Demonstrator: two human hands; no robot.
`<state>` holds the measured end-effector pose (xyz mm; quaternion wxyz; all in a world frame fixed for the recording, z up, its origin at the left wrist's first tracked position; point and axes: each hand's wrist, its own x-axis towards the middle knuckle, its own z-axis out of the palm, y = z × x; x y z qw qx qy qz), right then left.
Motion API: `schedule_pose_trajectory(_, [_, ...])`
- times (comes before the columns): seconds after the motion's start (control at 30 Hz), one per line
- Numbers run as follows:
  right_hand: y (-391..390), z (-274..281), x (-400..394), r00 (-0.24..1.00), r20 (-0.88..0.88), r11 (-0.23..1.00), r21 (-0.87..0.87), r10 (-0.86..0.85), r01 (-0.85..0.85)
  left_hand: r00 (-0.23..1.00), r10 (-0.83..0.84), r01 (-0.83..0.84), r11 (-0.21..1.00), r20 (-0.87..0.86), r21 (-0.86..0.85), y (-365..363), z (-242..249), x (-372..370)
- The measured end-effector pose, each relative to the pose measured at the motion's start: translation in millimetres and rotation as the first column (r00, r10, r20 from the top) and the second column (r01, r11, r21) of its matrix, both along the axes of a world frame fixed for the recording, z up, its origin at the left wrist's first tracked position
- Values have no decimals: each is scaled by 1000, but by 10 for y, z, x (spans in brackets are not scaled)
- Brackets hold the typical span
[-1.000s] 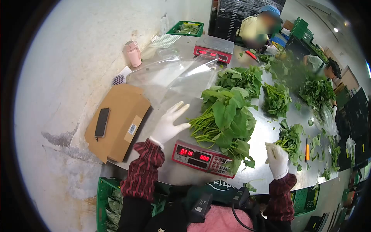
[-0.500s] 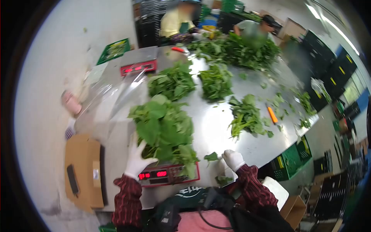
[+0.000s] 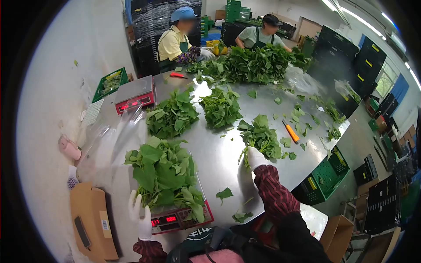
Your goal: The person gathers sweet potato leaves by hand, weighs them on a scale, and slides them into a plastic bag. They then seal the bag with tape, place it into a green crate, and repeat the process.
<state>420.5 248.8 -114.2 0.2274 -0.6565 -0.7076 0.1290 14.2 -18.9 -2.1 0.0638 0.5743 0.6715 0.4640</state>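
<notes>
My left hand (image 3: 141, 215), in a white glove, has its fingers apart at the left edge of the red scale (image 3: 177, 220), beside the large pile of leafy greens (image 3: 164, 173) lying on it. My gloved right hand (image 3: 256, 158) reaches across the steel table (image 3: 219, 162) and is at the stems of a smaller bunch of greens (image 3: 263, 136); its fingers are closed around them. Two more bunches, one left (image 3: 173, 113) and one in the middle (image 3: 221, 106), lie farther back. An orange-handled knife (image 3: 291, 132) rests right of the small bunch.
A second scale (image 3: 135, 94) stands at the back left, near a green crate (image 3: 109, 83). Two people, one in yellow (image 3: 173, 44) and one in grey-green (image 3: 254, 37), work behind a big heap of greens (image 3: 254, 63). Cardboard (image 3: 92, 223) lies at left, another crate (image 3: 326, 177) at right.
My right hand has moved forward to the small bunch and closed on its stems. My left hand has drawn back from the pile. The view has shifted, showing more of both people.
</notes>
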Motion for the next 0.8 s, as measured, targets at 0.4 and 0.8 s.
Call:
schedule_pose_trajectory(0.4, [312,198,458,358,-902,970,-236,-240,56,970,199,-209,976,139,61,-224,-118,-50])
schedule_pose_trajectory(0.8, [-918,1459,-722,229,-970,966,22,83,-256,992,-61,40,983,114,178,136,520,700])
